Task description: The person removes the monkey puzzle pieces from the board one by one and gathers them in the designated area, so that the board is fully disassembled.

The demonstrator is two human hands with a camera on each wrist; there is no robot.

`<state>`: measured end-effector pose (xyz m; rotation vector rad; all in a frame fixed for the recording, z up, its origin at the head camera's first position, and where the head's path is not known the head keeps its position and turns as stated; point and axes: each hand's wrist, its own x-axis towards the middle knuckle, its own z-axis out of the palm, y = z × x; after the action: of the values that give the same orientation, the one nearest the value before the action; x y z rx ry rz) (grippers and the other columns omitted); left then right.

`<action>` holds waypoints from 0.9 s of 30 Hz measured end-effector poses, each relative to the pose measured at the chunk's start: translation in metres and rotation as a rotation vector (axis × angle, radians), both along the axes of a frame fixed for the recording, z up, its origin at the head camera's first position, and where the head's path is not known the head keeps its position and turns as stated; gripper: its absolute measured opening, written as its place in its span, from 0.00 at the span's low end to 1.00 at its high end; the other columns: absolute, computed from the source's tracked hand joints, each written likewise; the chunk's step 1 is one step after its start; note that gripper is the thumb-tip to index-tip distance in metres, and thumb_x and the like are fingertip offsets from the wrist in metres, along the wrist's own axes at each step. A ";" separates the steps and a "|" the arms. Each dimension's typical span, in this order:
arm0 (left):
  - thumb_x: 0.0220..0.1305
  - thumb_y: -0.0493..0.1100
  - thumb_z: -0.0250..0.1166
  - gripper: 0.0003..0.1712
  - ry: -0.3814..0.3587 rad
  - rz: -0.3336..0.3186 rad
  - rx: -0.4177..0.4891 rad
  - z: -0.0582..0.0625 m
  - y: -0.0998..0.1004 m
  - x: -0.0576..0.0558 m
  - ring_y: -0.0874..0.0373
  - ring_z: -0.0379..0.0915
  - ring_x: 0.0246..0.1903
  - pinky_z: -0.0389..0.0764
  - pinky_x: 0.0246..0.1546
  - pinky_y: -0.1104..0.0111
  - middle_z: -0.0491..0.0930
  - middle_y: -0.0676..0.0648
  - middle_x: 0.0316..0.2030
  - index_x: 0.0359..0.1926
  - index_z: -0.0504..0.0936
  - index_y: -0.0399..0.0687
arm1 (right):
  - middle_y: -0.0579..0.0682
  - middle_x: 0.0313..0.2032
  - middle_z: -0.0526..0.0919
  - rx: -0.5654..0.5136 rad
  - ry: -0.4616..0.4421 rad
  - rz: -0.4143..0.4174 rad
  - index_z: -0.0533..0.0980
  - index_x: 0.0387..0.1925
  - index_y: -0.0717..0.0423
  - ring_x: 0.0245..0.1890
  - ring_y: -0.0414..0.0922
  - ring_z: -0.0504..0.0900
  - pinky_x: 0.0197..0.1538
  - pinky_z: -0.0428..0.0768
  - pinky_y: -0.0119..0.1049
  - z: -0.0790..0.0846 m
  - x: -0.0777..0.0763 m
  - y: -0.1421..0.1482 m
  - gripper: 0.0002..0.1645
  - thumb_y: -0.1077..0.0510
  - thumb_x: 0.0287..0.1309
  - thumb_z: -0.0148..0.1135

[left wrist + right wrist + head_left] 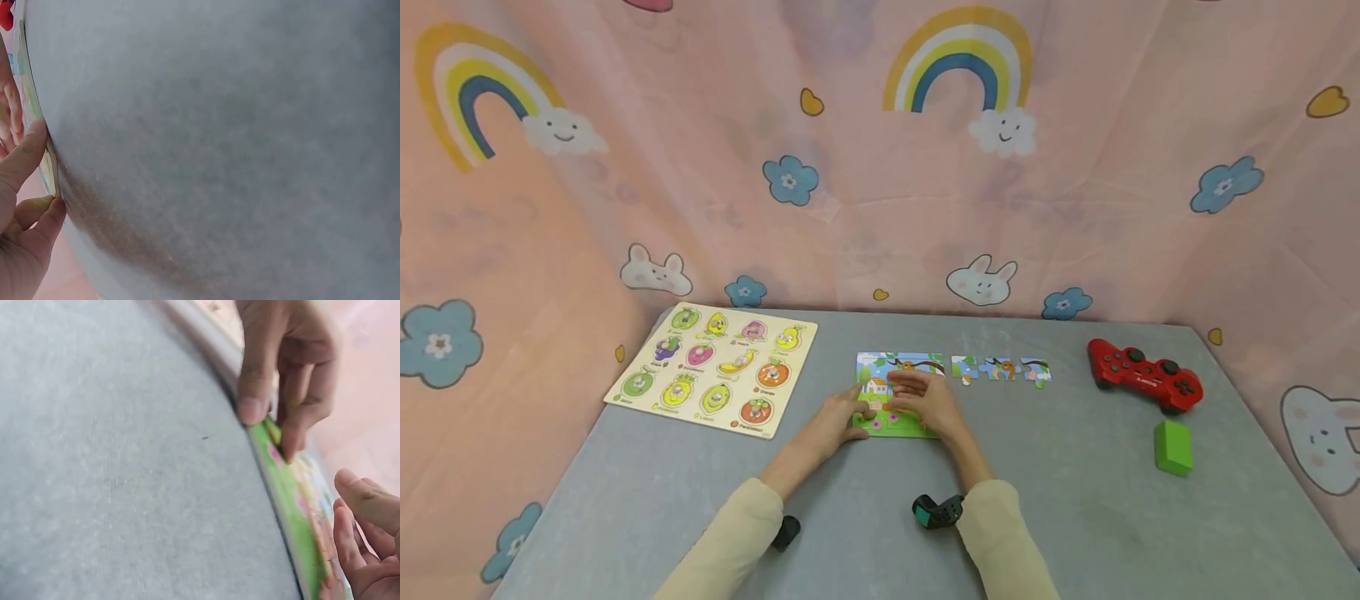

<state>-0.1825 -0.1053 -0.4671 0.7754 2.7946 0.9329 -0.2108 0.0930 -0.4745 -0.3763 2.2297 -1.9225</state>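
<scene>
A small picture jigsaw puzzle [898, 427], with a house, green grass and pink flowers, lies in its tray on the grey table. My left hand [833, 422] grips the tray's near left corner. In the right wrist view, the thumb of that left hand [294, 356] lies along the near edge while a bent finger touches the picture. Over the right part of the puzzle, my right hand [931, 407] hovers with relaxed fingers, covering some of the picture. Right of the tray, joined jigsaw pieces [1002, 369] form a short row showing a branch and sky.
At the left lies a cream fruit puzzle board [711, 379]. A red game controller [1145, 377] sits at the right, with a green block [1173, 447] in front of it. Behind the table hangs a pink patterned curtain [865, 242]. Black camera straps [937, 512] are at both wrists.
</scene>
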 end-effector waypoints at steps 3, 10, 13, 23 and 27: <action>0.54 0.35 0.70 0.10 -0.015 0.008 0.001 0.000 0.000 0.001 0.32 0.64 0.60 0.67 0.61 0.47 0.64 0.25 0.63 0.38 0.83 0.37 | 0.67 0.48 0.81 0.067 0.026 -0.017 0.76 0.51 0.72 0.45 0.58 0.81 0.46 0.82 0.35 -0.004 -0.005 -0.005 0.24 0.72 0.50 0.68; 0.54 0.36 0.70 0.11 -0.010 -0.003 -0.004 -0.001 -0.001 0.002 0.32 0.65 0.59 0.68 0.60 0.47 0.64 0.25 0.62 0.39 0.83 0.37 | 0.60 0.40 0.84 0.236 0.051 -0.055 0.80 0.47 0.69 0.33 0.44 0.80 0.37 0.81 0.31 -0.004 -0.013 -0.012 0.23 0.72 0.45 0.71; 0.54 0.35 0.70 0.10 -0.009 0.004 0.008 -0.001 -0.001 0.001 0.32 0.65 0.59 0.68 0.60 0.47 0.64 0.25 0.62 0.38 0.83 0.36 | 0.58 0.39 0.84 0.271 0.054 -0.050 0.80 0.47 0.69 0.31 0.42 0.78 0.35 0.80 0.30 -0.002 -0.015 -0.015 0.23 0.72 0.43 0.72; 0.53 0.35 0.71 0.10 0.003 0.007 0.004 -0.001 0.000 0.000 0.32 0.64 0.60 0.67 0.61 0.47 0.64 0.24 0.62 0.38 0.84 0.36 | 0.55 0.30 0.80 0.348 0.131 -0.050 0.82 0.42 0.67 0.26 0.40 0.69 0.30 0.70 0.28 -0.001 -0.019 -0.022 0.23 0.75 0.38 0.74; 0.52 0.35 0.71 0.10 0.007 0.007 -0.004 0.001 0.000 0.001 0.31 0.65 0.59 0.68 0.61 0.48 0.65 0.24 0.61 0.37 0.84 0.37 | 0.55 0.33 0.80 0.380 0.163 -0.072 0.83 0.40 0.65 0.30 0.44 0.71 0.34 0.72 0.32 0.000 -0.018 -0.024 0.23 0.74 0.35 0.75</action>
<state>-0.1819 -0.1053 -0.4665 0.7706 2.8063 0.9276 -0.2284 0.0686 -0.4750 -0.4097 2.6762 -1.4933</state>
